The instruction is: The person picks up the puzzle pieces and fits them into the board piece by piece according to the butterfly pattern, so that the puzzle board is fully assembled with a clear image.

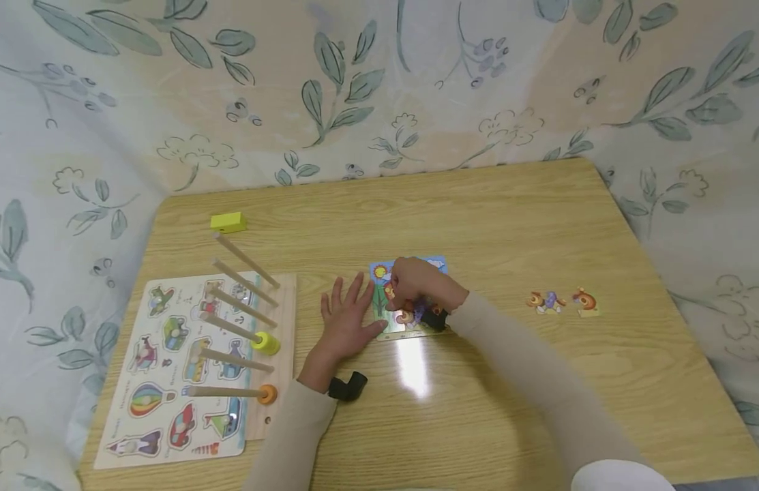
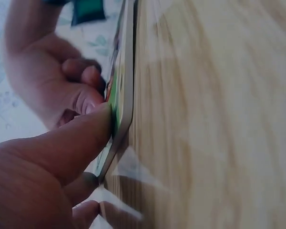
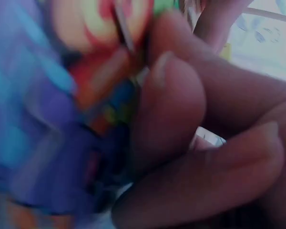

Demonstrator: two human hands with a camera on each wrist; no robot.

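Currently, the picture puzzle board lies on the surface; the left hand, fingers spread, touches it with the thumb. The right hand curls its fingers over it, any grip unclear. If the thumb slackens, sideways pushing could skid the board.
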